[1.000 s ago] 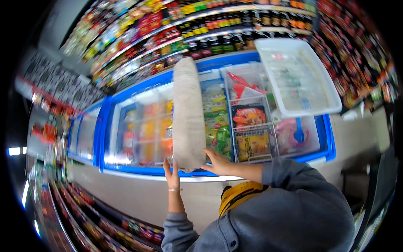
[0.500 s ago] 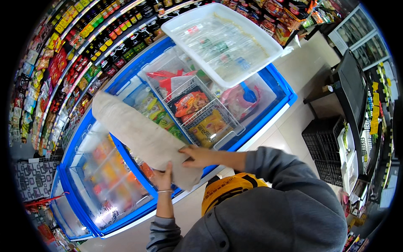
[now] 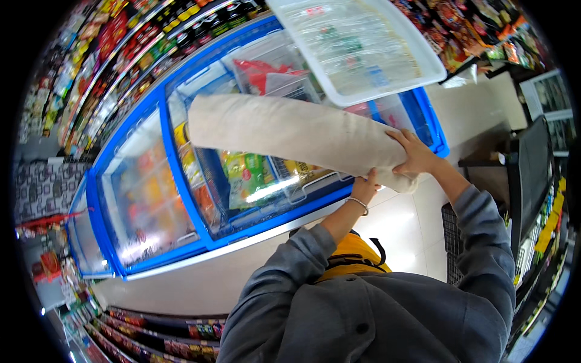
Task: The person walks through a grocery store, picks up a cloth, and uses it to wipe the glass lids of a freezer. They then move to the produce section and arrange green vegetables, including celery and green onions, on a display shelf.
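A long beige cloth roll [image 3: 284,127] stretches across the chest freezer [image 3: 206,239], over its glass and baskets. Its near right end is in both hands. My left hand [image 3: 365,189] is closed at the roll's lower edge, thumb uppermost. My right hand [image 3: 416,154] grips the same end from the right side, with fingers laid over the cloth. Beneath the roll, a green and yellow food packet [image 3: 247,176] and part of a wire basket show. The rest of the baskets is hidden by the cloth.
A white plastic tray [image 3: 433,68] holding plastic-wrapped packs rests on the freezer's far right. Shelves of bottles [image 3: 224,24] and packets line the far side. Black crates [image 3: 452,233] and a dark counter [image 3: 532,163] stand on the right. Behind on the left are low shelves [image 3: 151,333].
Both hands and the cloth roll have moved right along the freezer. The roll now lies flatter across the view, and the green packet has come into sight below it. My view has turned too.
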Available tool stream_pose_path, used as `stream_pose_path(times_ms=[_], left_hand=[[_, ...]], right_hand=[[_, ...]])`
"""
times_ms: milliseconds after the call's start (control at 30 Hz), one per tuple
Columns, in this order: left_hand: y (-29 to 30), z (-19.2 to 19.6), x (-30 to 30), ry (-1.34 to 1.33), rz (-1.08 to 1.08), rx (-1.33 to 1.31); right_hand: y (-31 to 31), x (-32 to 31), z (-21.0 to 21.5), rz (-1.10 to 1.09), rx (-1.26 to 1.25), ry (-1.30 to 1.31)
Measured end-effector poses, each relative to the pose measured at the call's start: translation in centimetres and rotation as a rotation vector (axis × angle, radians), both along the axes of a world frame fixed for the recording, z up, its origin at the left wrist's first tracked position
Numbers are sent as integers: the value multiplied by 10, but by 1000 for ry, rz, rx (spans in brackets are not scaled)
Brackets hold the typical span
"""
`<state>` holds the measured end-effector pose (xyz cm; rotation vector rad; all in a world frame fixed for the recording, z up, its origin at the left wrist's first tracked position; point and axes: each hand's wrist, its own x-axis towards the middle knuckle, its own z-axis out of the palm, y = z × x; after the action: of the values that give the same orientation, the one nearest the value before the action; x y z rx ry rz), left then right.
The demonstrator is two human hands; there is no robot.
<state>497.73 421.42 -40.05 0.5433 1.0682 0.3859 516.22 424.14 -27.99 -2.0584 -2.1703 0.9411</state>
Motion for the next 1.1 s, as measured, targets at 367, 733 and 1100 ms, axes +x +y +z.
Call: stream_pose_path(times_ms=[367,733,1100], left_hand=[[-36,34,-163,109,108,436],[-40,29,-433,993,265,1024],[-1,30,-478,828,260,1136]], right_hand=[[-16,-144,-16,-64,81,11],[-38,-474,-58,-178,151,301],[-43,-476,-62,-119,-151,503]])
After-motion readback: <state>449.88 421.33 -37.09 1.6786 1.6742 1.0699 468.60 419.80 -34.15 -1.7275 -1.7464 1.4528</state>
